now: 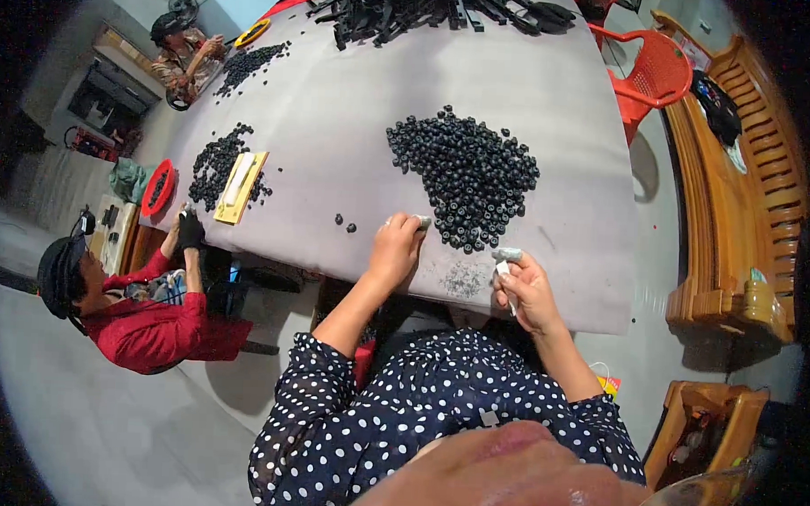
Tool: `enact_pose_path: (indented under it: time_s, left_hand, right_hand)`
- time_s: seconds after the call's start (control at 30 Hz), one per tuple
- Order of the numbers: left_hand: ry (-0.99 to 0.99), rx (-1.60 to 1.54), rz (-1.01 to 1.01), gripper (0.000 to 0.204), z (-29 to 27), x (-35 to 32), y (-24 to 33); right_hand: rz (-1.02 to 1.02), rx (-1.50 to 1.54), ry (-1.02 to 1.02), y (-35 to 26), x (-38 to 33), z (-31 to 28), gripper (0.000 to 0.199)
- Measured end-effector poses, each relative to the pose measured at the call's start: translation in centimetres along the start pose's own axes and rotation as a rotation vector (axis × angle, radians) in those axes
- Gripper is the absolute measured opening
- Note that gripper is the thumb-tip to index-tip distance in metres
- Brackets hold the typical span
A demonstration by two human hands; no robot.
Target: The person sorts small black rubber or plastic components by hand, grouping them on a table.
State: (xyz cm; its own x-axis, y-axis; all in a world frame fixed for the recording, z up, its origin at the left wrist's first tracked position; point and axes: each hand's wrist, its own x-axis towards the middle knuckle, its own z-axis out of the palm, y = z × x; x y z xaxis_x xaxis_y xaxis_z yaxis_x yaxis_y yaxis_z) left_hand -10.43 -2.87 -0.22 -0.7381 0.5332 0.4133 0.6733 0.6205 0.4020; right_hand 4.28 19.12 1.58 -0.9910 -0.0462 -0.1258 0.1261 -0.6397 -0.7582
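A large pile of small round black parts [475, 175] lies on the pale tabletop in front of me. My left hand [396, 250] rests at the near left of the pile, fingers curled together, a greyish covering on a fingertip. Whether something small is pinched in it is hidden. My right hand [527, 291] is at the near right of the pile, closed around a small white tool [503, 268] whose working end I cannot make out. A grey wrap [507, 254] covers one of its fingers. Dark crumbs [464, 279] are scattered between my hands, by the table edge.
Two loose black parts [344, 223] lie left of my left hand. Further left are another pile [219, 162], a yellow board [240, 187] and a red basket [158, 187], near a co-worker in red [166, 320]. Long black pieces [431, 13] are heaped at the far end.
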Motion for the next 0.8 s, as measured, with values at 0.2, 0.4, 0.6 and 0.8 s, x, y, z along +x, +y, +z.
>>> enact_pose_path:
  time_s: [0.2, 0.4, 0.6, 0.8]
  left_hand:
    - [0.067, -0.283, -0.163, 0.017, -0.7, -1.5, 0.0]
    - [-0.203, -1.990, -0.895, 0.017, -0.6, -2.1, 0.6]
    - [-0.268, -1.943, -0.896, 0.020, -0.6, -2.2, 1.9]
    - [-0.286, -1.847, -0.895, 0.018, -0.3, -3.9, 4.4]
  right_hand:
    - [-0.192, -0.274, 0.014, -1.1, 0.2, 0.9, 0.026]
    - [-0.109, -0.288, -0.057, 0.5, 1.1, 0.9, 0.026]
    - [-0.047, -0.426, -0.138, 0.3, 1.2, 2.2, 0.023]
    - [-0.033, -0.495, -0.174, 0.2, 0.9, 3.2, 0.023]
